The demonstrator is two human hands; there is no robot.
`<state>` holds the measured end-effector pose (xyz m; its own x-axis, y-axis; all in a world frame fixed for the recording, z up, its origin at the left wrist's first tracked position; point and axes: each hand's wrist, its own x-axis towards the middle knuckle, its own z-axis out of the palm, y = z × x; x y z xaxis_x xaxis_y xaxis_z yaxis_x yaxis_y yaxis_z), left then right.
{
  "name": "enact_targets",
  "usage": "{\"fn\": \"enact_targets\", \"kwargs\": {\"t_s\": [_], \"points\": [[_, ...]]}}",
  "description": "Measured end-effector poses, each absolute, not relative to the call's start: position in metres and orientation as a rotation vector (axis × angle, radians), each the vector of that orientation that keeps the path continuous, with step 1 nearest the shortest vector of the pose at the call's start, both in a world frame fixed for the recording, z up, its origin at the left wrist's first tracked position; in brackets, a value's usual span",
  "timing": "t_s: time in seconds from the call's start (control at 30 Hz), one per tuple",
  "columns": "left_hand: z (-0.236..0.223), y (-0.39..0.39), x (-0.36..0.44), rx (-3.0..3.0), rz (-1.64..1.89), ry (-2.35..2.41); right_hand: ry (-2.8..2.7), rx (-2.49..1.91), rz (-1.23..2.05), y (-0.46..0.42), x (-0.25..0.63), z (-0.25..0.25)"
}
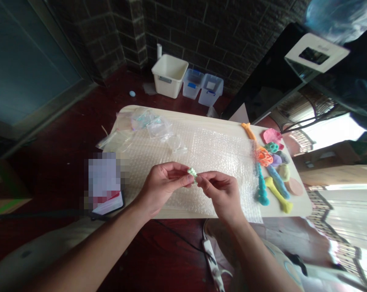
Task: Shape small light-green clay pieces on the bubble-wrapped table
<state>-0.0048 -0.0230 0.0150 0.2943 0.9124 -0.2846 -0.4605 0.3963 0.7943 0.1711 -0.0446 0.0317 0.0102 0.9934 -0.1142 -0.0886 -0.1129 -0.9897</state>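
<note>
A small, lumpy pale green clay piece (192,172) is pinched between both hands above the table. My left hand (162,182) grips it from the left with thumb and fingers. My right hand (220,188) pinches its lower right side with thumb and index finger. Parts of the piece are hidden behind the fingertips. Beneath the hands, bubble wrap (183,198) covers much of the pale table (303,205).
Coloured clay shapes lie at the table's right end, among them an orange rose-like one (264,157) and a yellow bone-like one (279,196). Clear plastic bags (159,127) lie at the back left. Bins (169,77) stand on the floor beyond; a power strip (212,261) is below.
</note>
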Motion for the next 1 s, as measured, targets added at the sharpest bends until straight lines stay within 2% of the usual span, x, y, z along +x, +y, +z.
{"fn": "enact_targets", "kwargs": {"t_s": [1.0], "points": [[0.0187, -0.0224, -0.0077, 0.541, 0.925, 0.766, -1.087, -1.239, 1.305, -0.0451, 0.1766, 0.0326]]}}
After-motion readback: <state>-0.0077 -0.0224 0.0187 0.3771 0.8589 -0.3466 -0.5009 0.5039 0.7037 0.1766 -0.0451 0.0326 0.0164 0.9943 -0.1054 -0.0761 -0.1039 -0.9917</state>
